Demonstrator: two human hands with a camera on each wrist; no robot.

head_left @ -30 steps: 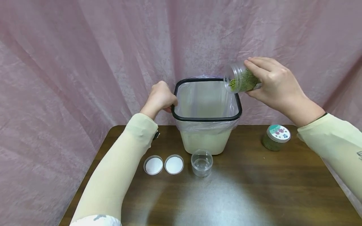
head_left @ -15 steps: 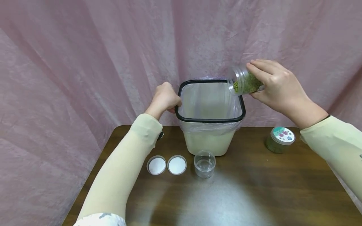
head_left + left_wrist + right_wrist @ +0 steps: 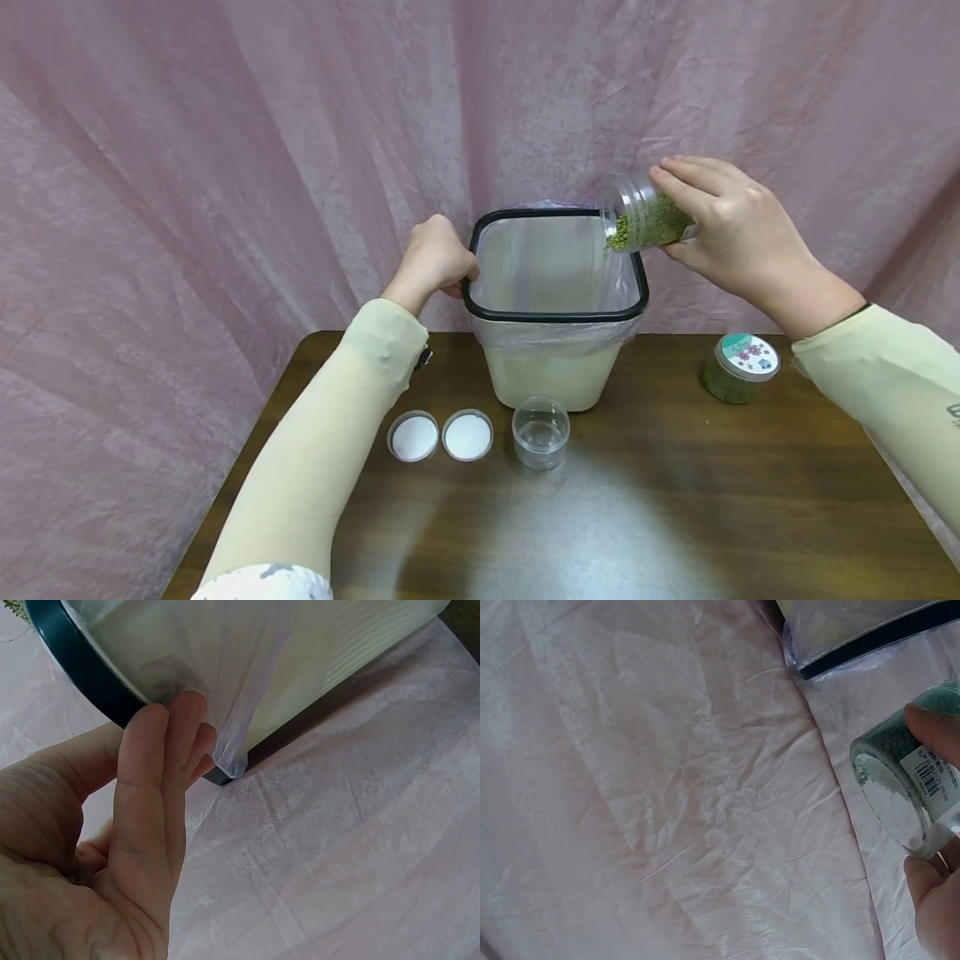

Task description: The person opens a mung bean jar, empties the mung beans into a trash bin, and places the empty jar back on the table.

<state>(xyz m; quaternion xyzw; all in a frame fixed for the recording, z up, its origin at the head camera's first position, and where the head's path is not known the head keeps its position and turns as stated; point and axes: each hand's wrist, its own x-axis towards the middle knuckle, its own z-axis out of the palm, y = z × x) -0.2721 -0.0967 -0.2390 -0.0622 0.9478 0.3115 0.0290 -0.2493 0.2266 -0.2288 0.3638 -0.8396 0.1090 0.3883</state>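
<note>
Jar (image 3: 637,204) tipped nearly on its side, mouth above the right edge of the bin (image 3: 551,375), held in the curled right hand (image 3: 731,217); the left hand (image 3: 437,254), fingers bent, grips the opposite edge. Pouring appears partway: green grains (image 3: 620,235) lie at the mouth, many left inside. An empty jar (image 3: 540,454) and two lids (image 3: 468,436) suggest one finished; a lidded jar (image 3: 738,371) awaits.

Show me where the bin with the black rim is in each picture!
Head: the bin stands mid-picture, on the table.
Left wrist: the bin slants across the top, the left hand gripping its rim.
Right wrist: only a bit of the bin, top right.
Shared landmark: the pink curtain, in all three.
</note>
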